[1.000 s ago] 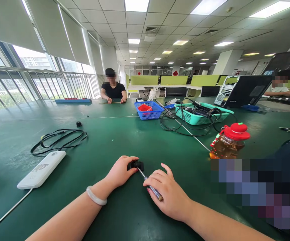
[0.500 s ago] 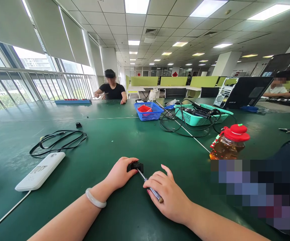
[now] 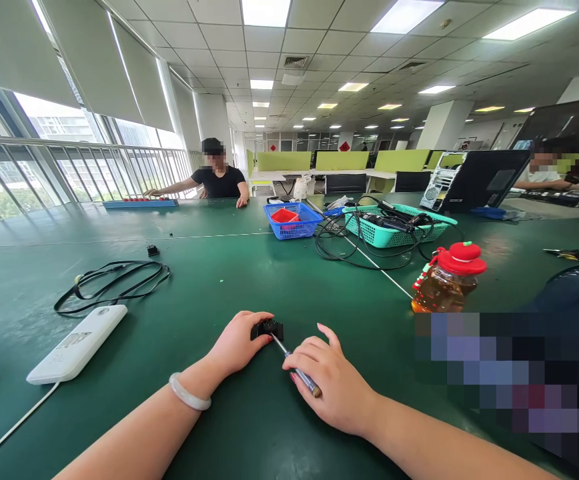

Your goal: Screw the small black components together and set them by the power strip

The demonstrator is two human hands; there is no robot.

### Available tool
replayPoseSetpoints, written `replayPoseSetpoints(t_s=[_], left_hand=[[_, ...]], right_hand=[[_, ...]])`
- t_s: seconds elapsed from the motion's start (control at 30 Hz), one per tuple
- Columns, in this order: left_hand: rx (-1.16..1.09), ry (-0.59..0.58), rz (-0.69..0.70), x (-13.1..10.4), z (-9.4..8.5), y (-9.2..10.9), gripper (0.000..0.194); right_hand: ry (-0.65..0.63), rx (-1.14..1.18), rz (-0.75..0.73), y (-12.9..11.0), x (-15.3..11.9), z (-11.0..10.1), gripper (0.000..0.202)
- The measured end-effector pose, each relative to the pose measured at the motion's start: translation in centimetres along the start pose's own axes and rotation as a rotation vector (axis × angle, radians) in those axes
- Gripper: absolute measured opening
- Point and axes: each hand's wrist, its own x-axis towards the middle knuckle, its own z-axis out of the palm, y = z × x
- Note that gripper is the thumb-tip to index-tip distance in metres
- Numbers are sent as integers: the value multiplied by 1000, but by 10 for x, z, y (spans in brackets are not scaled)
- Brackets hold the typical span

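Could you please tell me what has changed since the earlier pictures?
The co-worker opposite has stretched an arm leftward in the picture to the blue tray; the view has turned slightly right. The wearer's left hand still holds the black part, the right hand the screwdriver, its tip at the part.

A small black block-shaped part (image 3: 278, 331) and a slim screwdriver (image 3: 309, 383) with silver metal shank, greyish handle and brown butt were noted against a smooth dark green tabletop (image 3: 249, 427) crossed by thin whitish lines. The rounded white rectangular device (image 3: 82, 343) bore dark grey print; one perforated plastic basket (image 3: 292, 231) was blue with a red tray (image 3: 283, 215), another perforated plastic basket (image 3: 379, 238) turquoise, and the clear bottle (image 3: 442, 290) red-lidded with amber contents.
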Motion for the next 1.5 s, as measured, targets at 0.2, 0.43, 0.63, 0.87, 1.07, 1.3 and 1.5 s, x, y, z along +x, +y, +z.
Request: replayPoseSetpoints(t_s=[0.2,0.43,0.63,0.87,1.07,1.3,1.5], left_hand=[[1,6,5,0,1,0,40],[-18,-1,-11,0,0,0,41],[-14,1,4,-1,1,0,41],[-14,-5,0,-1,1,0,42],[-13,2,6,-2,1,0,41],[-12,0,8,-1,1,-1,41],[-10,-5,-1,-1,1,-1,42]], right_hand=[[-5,-18,0,-2,1,-1,16],[1,-8,-3,-2,1,-2,17],[1,4,-6,-1,1,-1,17],[-14,9,9,-3,2,-2,16],[-12,-1,4,-3,1,-4,17],[-2,-12,-6,-2,2,-2,16],[-4,9,-5,-2,1,-2,17]])
